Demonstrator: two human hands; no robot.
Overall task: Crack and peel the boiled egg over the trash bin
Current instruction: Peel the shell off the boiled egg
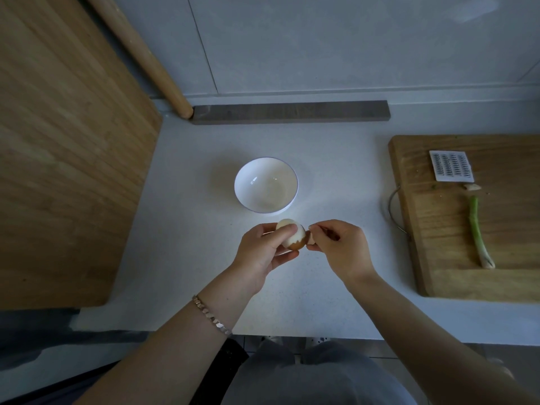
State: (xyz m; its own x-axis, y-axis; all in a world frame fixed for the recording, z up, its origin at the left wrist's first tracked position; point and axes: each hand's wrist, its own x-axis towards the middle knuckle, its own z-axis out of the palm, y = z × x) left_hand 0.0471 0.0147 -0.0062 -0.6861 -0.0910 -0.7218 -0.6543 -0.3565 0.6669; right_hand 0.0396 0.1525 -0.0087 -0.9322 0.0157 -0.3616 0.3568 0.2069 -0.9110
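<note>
Here, left hand (260,254) gripping half-peeled egg (293,235), right hand (342,250) pinching shell flap (311,238), egg's underside hidden.

**Dim kitchen corner**

I stand at a pale worktop (336,159) against a grey tiled wall (321,39). A big wooden board (58,141) stands at my left, a rolling pin (140,51) leaning behind it. A dark strip (289,112) lies along the wall's foot.

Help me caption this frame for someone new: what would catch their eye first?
The half-peeled egg, brightly lit at centre, gripped by the left hand while the right hand pinches a shell piece at its right side. Just behind stands an empty white bowl on the counter; a green onion lies on the cutting board at right.
</note>
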